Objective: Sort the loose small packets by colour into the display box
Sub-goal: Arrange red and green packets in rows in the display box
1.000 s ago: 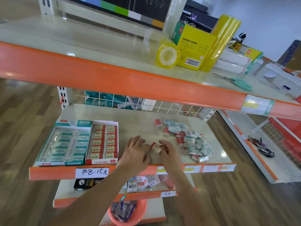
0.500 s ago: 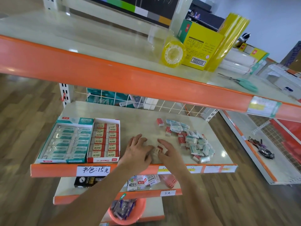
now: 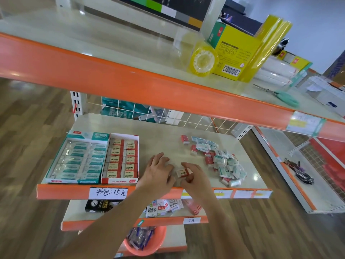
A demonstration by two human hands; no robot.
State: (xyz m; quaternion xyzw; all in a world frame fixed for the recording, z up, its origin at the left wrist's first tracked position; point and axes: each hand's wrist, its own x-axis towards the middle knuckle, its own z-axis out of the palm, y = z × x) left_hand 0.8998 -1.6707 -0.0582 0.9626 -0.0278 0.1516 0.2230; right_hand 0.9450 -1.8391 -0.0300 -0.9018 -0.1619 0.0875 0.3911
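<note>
Shelf (image 3: 168,144): packet (image 3: 183,172) crosswise (between hands)

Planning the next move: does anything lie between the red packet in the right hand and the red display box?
Only the left hand sits between the red packet, pinched by the right hand, and the red display box; the shelf there shows nothing else.

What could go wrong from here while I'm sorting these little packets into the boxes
1. The red packet pinched in the right hand sits near the shelf's front edge; a slip might drop it to the floor.
2. The red box looks nearly full, so squeezing another in could push its rows out of line.
3. The loose pile reaches close to the front edge, and a passing forearm might sweep some off.
</note>
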